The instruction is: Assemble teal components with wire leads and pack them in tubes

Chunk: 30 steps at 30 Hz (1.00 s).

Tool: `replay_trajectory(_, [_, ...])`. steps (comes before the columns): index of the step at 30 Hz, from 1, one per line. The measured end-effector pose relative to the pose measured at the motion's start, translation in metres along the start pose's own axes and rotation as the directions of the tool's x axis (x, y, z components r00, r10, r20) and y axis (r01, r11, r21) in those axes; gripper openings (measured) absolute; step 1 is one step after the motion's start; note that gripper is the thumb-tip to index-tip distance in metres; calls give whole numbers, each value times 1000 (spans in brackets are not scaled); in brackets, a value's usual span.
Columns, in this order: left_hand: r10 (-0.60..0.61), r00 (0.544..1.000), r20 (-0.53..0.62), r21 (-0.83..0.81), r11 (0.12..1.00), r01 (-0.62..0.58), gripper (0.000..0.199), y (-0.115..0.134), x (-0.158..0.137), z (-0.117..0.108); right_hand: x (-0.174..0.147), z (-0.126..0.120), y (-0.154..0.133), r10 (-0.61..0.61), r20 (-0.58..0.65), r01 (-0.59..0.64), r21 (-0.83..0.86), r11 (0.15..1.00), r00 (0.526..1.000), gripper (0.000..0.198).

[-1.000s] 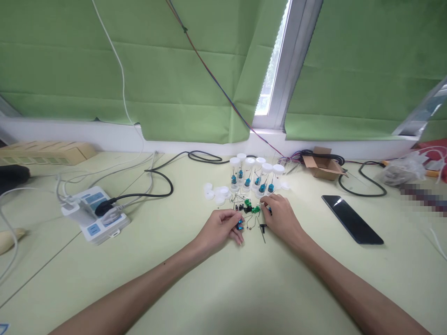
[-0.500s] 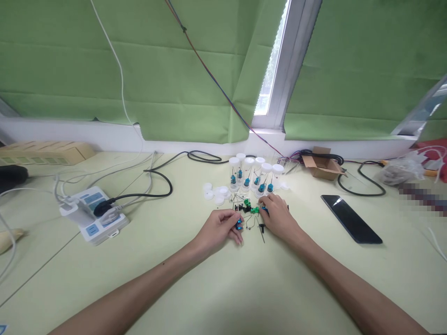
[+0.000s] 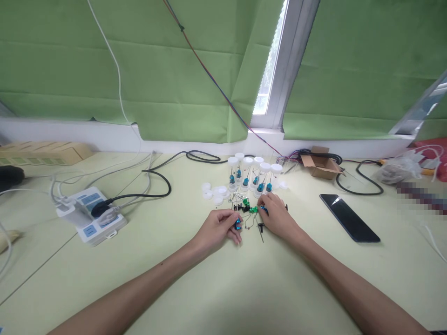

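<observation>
My left hand point(image 3: 219, 229) is closed, thumb and index finger pinching a small shiny blue metal part point(image 3: 238, 224) with a thin rod rising from it. My right hand point(image 3: 276, 213) rests low on the table with curled fingers at the right side of a pile of small parts. A bit of blue point(image 3: 264, 209) shows under its fingertips; what they grip is mostly hidden. Between the hands lie green pieces point(image 3: 253, 210), black pieces point(image 3: 246, 209) and thin bent metal rods. A black piece with a rod point(image 3: 260, 227) lies nearer me.
Behind the pile stand several clear, white-capped tubes point(image 3: 260, 187) with blue parts inside. White round caps point(image 3: 219, 201) lie to their left. A phone point(image 3: 349, 217) and a small cardboard box point(image 3: 320, 168) are on the right; a power strip point(image 3: 101, 230) with cables is on the left.
The whole view has shifted slightly left. Both hands keep nearly the same pose over the parts, and the blue part stays in my left hand.
</observation>
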State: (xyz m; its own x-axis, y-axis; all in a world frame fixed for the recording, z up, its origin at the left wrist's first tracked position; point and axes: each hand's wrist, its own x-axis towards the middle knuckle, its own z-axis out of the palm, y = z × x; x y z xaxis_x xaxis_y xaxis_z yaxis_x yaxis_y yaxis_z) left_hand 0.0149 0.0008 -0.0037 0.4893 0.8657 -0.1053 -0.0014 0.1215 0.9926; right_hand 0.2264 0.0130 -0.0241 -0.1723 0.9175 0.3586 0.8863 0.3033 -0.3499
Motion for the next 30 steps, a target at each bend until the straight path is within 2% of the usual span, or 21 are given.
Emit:
replay_trajectory(17, [-4,1000,0,2,1000,4,39,1,0,1,-1,-1,-3,15,-43,-10,110,994,999,9])
replay_trajectory(22, [3,1000,3,0,1000,-3,38,1,0,0,-2,-3,-7,15,-110,-2,115,993,994,11])
replay_trajectory(30, [11,1000,-6,-22,1000,-12,36,1,0,-2,0,-9,-12,-39,-257,82,157,984,966,13])
